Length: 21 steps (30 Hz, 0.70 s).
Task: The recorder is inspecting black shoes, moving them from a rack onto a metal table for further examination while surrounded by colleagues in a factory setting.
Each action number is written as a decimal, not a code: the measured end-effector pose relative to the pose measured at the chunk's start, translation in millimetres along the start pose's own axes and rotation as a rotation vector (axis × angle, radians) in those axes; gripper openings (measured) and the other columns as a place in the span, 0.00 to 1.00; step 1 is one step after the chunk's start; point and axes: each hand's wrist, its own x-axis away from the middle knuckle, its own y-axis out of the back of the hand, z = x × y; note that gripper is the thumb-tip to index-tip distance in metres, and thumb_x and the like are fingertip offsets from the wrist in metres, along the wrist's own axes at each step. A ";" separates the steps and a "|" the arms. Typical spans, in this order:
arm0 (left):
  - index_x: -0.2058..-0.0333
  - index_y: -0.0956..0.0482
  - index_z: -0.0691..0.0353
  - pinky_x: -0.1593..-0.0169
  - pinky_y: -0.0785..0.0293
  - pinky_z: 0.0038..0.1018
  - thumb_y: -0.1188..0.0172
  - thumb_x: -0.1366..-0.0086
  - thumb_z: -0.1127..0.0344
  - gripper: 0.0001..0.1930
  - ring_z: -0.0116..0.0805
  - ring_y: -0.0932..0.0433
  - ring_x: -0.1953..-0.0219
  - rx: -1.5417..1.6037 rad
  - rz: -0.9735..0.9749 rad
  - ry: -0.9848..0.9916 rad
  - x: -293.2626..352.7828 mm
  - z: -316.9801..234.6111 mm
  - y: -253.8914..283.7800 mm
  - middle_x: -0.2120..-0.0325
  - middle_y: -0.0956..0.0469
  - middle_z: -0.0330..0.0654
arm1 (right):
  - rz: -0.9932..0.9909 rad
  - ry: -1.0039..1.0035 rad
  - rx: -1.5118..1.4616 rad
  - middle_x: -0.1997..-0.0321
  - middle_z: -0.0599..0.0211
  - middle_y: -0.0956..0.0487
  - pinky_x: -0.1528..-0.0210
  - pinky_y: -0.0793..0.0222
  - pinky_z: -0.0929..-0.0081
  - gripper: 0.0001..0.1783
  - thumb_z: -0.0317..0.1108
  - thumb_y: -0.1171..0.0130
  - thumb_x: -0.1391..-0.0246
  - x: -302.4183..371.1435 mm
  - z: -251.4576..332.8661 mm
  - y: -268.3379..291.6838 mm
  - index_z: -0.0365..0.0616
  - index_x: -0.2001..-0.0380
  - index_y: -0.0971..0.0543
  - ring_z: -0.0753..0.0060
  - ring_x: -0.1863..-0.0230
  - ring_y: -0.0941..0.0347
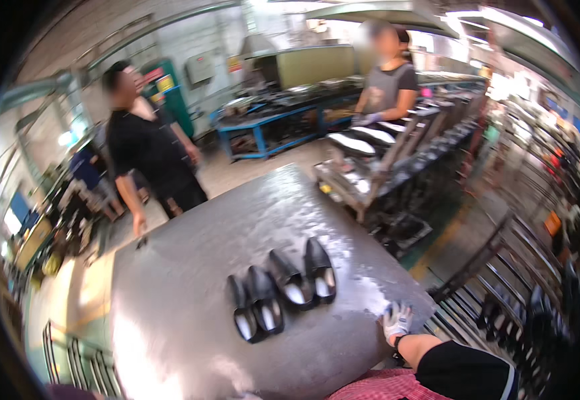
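Observation:
My right hand point(397, 320), in a pale glove with a dark band at the wrist, rests on the right edge of a grey metal-topped table point(190, 287). Its fingers are spread and hold nothing. Of my left hand point(246, 396) only a sliver of pale glove seems to show at the lower edge; its fingers are hidden. Two pairs of black slip-on shoes with pale insoles stand on the tabletop, toes pointing away from me: a left pair point(255, 303) and a right pair point(303, 277). Neither hand touches them.
A person in black point(153, 147) stands beyond the table's left corner, one hand at its edge. Another person point(390, 90) works at a line carrying shoes point(363, 140). Metal racks point(503, 273) with dark shoes stand close at right; a blue-framed bench point(260, 140) is behind.

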 end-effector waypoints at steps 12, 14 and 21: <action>0.45 0.26 0.62 0.32 0.38 0.50 0.41 0.36 0.49 0.27 0.54 0.36 0.31 0.063 -0.133 0.079 -4.9 16.5 -27.2 0.35 0.31 0.53 | -0.370 0.165 0.257 0.29 0.54 0.28 0.30 0.38 0.47 0.30 0.56 0.52 0.29 -28.5 -37.1 -55.8 0.47 0.35 0.26 0.45 0.33 0.31; 0.43 0.27 0.63 0.31 0.38 0.48 0.43 0.35 0.47 0.29 0.52 0.36 0.31 0.041 -0.087 0.101 -6.3 14.4 -29.2 0.35 0.32 0.53 | -0.360 0.170 0.256 0.30 0.56 0.27 0.30 0.37 0.47 0.31 0.57 0.53 0.29 -38.8 -47.6 -63.7 0.48 0.34 0.27 0.45 0.33 0.30; 0.43 0.28 0.61 0.33 0.37 0.47 0.43 0.35 0.46 0.29 0.50 0.37 0.31 0.013 -0.099 0.113 -4.2 12.0 -25.0 0.35 0.33 0.52 | -0.409 0.237 0.213 0.31 0.54 0.27 0.30 0.38 0.45 0.31 0.57 0.52 0.29 -40.1 -46.7 -65.8 0.47 0.35 0.26 0.44 0.33 0.31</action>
